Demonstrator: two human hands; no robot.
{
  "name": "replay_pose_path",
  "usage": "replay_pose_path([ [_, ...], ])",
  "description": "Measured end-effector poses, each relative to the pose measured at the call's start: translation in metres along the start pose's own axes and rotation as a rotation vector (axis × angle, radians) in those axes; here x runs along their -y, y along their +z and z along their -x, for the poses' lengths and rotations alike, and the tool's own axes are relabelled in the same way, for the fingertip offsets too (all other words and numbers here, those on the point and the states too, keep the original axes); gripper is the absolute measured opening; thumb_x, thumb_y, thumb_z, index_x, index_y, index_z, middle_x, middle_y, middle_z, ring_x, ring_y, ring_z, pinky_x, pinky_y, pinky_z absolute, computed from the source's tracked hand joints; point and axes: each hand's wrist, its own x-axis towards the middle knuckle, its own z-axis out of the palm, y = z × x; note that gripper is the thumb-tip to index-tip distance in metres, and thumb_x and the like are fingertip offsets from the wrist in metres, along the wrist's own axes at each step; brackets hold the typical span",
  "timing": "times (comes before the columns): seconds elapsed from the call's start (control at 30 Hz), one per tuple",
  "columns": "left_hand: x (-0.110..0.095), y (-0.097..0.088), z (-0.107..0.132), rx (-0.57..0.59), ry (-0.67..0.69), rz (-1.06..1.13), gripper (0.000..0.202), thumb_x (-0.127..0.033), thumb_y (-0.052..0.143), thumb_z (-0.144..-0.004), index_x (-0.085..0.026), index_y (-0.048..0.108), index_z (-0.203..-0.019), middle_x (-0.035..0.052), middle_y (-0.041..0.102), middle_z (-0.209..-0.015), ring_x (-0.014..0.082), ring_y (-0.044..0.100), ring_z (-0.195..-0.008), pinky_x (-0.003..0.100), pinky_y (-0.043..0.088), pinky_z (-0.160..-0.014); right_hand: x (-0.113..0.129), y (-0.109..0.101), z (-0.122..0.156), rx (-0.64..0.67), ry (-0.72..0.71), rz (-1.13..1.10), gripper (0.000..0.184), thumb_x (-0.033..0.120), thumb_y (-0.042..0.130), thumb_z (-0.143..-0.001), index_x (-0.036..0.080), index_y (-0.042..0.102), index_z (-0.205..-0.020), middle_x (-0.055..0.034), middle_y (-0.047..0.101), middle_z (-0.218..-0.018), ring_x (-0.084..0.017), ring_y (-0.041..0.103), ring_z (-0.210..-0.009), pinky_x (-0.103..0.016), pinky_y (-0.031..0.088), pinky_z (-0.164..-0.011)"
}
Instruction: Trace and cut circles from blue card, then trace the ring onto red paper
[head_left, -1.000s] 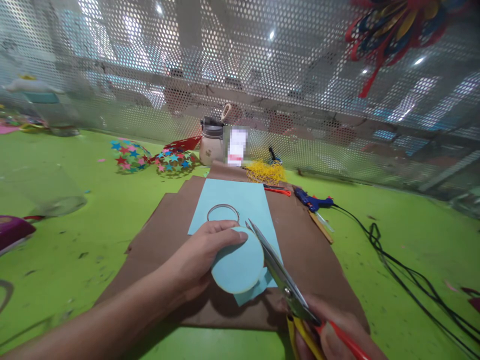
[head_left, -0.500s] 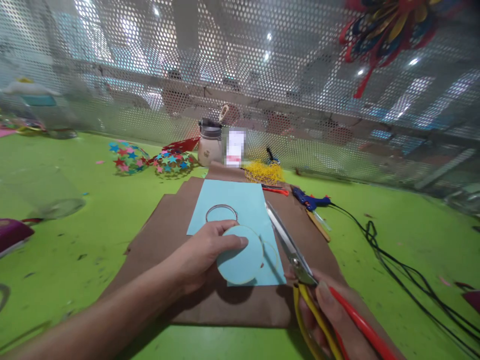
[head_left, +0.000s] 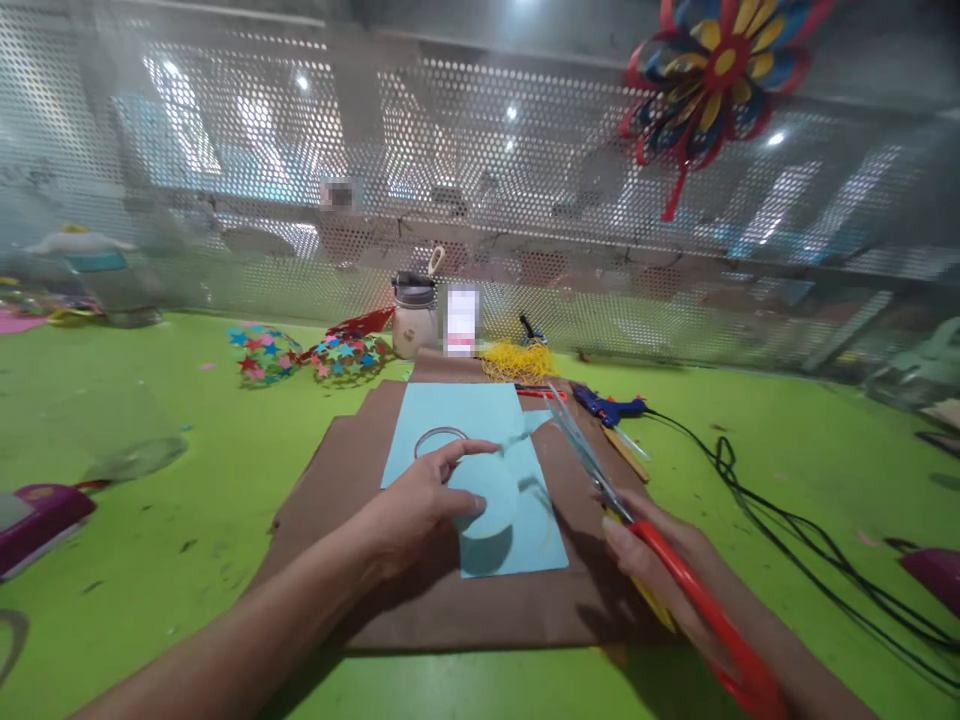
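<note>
My left hand (head_left: 424, 500) pinches a light blue paper disc (head_left: 484, 495) and holds it just above a light blue paper sheet (head_left: 480, 415). That sheet lies on brown cardboard (head_left: 352, 480). A thin metal ring (head_left: 439, 440) rests on the sheet beyond my fingers. My right hand (head_left: 660, 565) is closed on scissors (head_left: 600, 480) with red and yellow handles. Their blades point away from me, blurred, to the right of the disc, with a sliver of blue paper near the tips.
A blue glue gun (head_left: 607, 407) with a black cable (head_left: 787, 530) lies to the right. A jar (head_left: 415, 318), yellow netting (head_left: 517, 360) and star-covered balls (head_left: 262, 352) stand by the perforated metal screen. A purple object (head_left: 41, 510) sits at the left on the green table (head_left: 150, 540).
The scissors swung right, away from the disc, and lifted with their blades pointing further off. My left hand turned the disc slightly. The camera tilted upward.
</note>
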Motion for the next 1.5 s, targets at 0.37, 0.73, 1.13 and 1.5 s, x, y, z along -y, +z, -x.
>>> replay_pose_path([
  [0.37, -0.004, -0.001, -0.001, 0.037, 0.056, 0.056, 0.040, -0.012, 0.076, -0.067, -0.016, 0.053, -0.100, 0.0002, 0.065, -0.075, 0.0111, 0.058, -0.063, 0.021, 0.044, -0.062, -0.018, -0.026, -0.027, -0.056, -0.074, 0.608, 0.060, 0.061, 0.058, -0.083, 0.019, 0.061, -0.126, -0.0158, 0.066, -0.121, -0.033, 0.064, -0.106, -0.042, 0.049, -0.089],
  [0.73, -0.011, -0.005, 0.004, 0.115, 0.031, 0.051, 0.017, -0.021, 0.072, -0.077, -0.015, 0.059, -0.087, 0.0008, 0.061, -0.073, 0.0109, 0.056, -0.059, 0.021, 0.045, -0.057, -0.063, -0.050, -0.042, -0.006, 0.095, 0.892, 0.054, 0.050, 0.055, -0.087, 0.018, 0.063, -0.130, -0.0172, 0.067, -0.105, -0.034, 0.065, -0.100, -0.039, 0.047, -0.082],
  [1.13, -0.011, 0.001, 0.006, 0.133, 0.051, 0.062, 0.026, -0.025, 0.075, -0.078, -0.015, 0.063, -0.099, 0.0039, 0.066, -0.080, 0.0138, 0.061, -0.068, 0.023, 0.048, -0.066, 0.024, -0.005, -0.045, 0.155, -0.193, 0.146, 0.030, 0.040, 0.058, -0.087, 0.019, 0.071, -0.102, -0.0094, 0.072, -0.105, -0.023, 0.065, -0.094, -0.036, 0.049, -0.086],
  [1.5, -0.007, -0.002, 0.000, 0.076, 0.033, 0.115, 0.043, -0.058, 0.064, -0.084, -0.016, 0.063, -0.095, 0.0044, 0.066, -0.078, 0.0172, 0.062, -0.072, 0.027, 0.049, -0.067, 0.035, 0.048, -0.065, 0.277, -0.072, -0.374, 0.032, 0.044, 0.076, -0.068, 0.017, 0.060, -0.068, 0.0037, 0.056, -0.062, -0.010, 0.048, -0.057, -0.024, 0.040, -0.054],
])
